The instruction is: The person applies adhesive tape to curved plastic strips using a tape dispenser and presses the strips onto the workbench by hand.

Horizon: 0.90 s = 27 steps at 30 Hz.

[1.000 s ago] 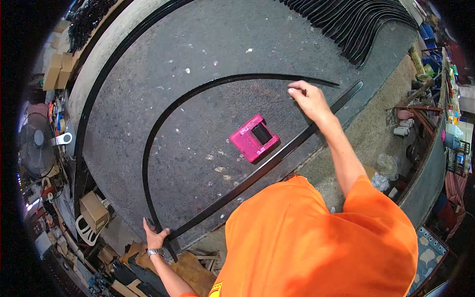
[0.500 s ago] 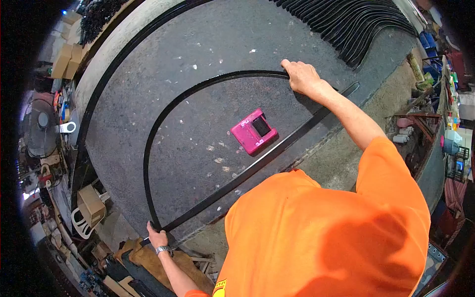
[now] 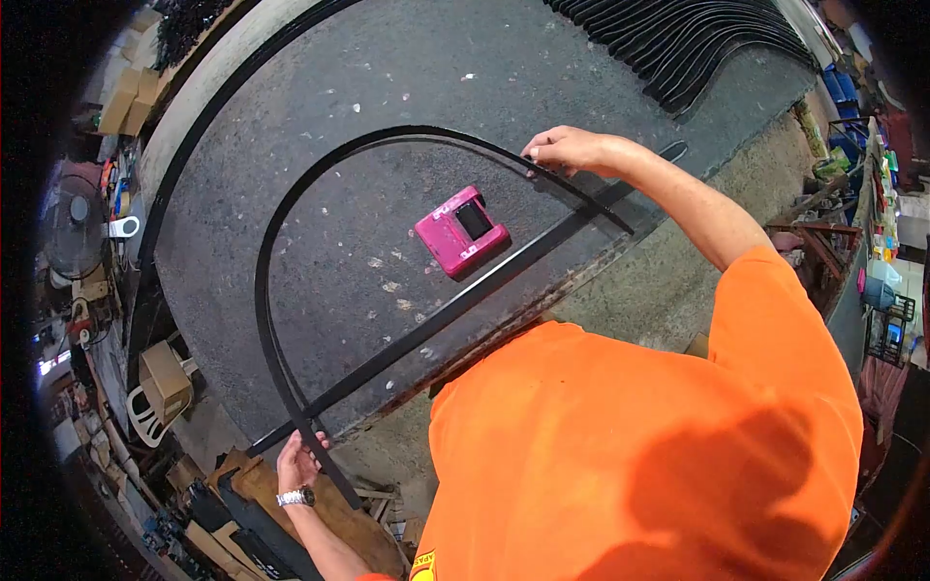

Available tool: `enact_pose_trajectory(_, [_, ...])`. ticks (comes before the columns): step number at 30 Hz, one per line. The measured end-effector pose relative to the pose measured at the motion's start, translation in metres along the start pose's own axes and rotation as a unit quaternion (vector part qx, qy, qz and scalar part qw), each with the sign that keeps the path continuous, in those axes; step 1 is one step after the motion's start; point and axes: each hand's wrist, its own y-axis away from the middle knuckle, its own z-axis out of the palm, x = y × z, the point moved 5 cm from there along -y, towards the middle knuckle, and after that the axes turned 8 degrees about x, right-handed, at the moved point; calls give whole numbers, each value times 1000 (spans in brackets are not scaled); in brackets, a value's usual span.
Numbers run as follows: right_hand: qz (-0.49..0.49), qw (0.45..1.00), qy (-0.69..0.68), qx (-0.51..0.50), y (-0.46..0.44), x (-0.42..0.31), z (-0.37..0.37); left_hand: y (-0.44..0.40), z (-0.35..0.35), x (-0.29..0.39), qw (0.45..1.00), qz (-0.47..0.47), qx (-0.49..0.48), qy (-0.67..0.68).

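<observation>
A long thin black strip point(image 3: 288, 205), bent into an arch, is raised a little off the dark worktable point(image 3: 349, 237). Near its lower end, my left hand point(image 3: 298, 463), with a metal watch at the wrist, has its fingers closed around it. My right hand point(image 3: 564, 150) pinches the strip toward the other end, which reaches past the hand over a straight black bar point(image 3: 436, 322). This bar lies slantwise along the table's near edge. Inside the arch rests a pink boxy object point(image 3: 455, 235) with a black part; its kind is unclear.
Several wavy black strips point(image 3: 668, 48) lie side by side at the far right of the table. A larger curved black strip point(image 3: 208, 121) runs along the far left edge. Beside the table are a white chair point(image 3: 147, 416) with a cardboard box point(image 3: 167, 376), and a fan point(image 3: 79, 208).
The arched strip has been lifted from the tabletop and drawn nearer my body, its ends now crossing over the straight bar. Both hands have shifted left with it.
</observation>
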Motion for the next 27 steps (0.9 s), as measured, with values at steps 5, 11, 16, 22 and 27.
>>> enact_pose_trajectory(5, [-12,1000,-18,-15,-3,9,11,-5,26,-26,998,28,-57,10])
enact_pose_trajectory(11, [-193,962,173,86,-11,-41,-14,-6,-5,11,986,144,44,-76])
enact_pose_trajectory(16, [-216,873,383,210,35,-115,-29,33,-94,100,896,314,186,-253])
enact_pose_trajectory(22, [-262,823,435,255,53,-128,-19,94,-193,145,679,363,335,-543])
enact_pose_trajectory(27, [-379,771,408,309,69,-134,33,142,-293,135,554,309,491,-598])
